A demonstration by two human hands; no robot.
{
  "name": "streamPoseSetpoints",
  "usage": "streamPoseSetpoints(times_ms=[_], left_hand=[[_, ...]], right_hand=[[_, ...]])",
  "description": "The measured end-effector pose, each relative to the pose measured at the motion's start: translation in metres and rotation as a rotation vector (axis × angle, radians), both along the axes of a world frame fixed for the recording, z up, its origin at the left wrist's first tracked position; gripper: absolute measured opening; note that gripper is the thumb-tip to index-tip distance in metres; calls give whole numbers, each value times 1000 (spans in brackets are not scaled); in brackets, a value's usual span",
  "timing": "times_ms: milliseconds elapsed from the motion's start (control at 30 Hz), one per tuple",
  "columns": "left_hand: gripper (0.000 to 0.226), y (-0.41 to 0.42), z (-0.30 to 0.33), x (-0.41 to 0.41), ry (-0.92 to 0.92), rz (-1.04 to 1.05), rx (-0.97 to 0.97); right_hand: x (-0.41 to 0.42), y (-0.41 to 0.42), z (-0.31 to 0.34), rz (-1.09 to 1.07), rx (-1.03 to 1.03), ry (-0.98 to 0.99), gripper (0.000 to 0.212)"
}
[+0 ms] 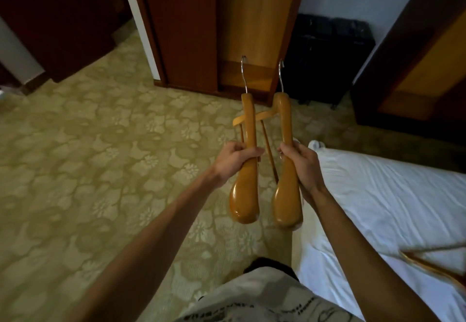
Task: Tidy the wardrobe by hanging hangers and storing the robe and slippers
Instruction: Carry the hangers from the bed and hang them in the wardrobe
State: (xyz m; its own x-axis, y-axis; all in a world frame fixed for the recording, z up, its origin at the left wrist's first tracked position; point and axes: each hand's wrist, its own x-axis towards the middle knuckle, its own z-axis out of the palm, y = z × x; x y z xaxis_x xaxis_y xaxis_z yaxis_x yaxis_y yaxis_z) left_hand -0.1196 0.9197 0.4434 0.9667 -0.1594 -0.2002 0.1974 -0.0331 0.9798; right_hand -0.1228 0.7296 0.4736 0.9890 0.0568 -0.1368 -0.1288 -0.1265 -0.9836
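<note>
Patterned carpet (100, 145); white bed (390, 195) right; open wardrobe (252, 31) ahead.

Patterned carpet (100, 145), white bed (390, 195) right, black bin (327, 64) by wall.

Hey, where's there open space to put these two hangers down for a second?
The white bed beside your right hand is bare up to the spare hanger near its edge. The carpet left of your left hand is open. The wardrobe floor ahead looks clear.
</note>
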Motion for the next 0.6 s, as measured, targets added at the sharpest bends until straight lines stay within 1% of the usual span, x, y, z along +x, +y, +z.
streamPoseSetpoints(times_ms=[67,233,367,433,533,600], left_hand=[[45,14,-1,29,-3,-1,-15],[39,50,-10,125,7,-1,5],[39,81,-16,227,-4,-4,25],[38,98,-10,280,3,-14,21],[33,126,3,352,17,15,38],[37,145,10,398,-8,20,49]], right_hand=[[29,15,0,-4,0,0,18],[117,49,-8,-12,7,26,20],[212,78,-17,-13,32,9,20],[266,94,-19,-30,46,11,19],[345,123,-15,-36,52,6,24],[393,142,-9,-37,51,-5,20]])
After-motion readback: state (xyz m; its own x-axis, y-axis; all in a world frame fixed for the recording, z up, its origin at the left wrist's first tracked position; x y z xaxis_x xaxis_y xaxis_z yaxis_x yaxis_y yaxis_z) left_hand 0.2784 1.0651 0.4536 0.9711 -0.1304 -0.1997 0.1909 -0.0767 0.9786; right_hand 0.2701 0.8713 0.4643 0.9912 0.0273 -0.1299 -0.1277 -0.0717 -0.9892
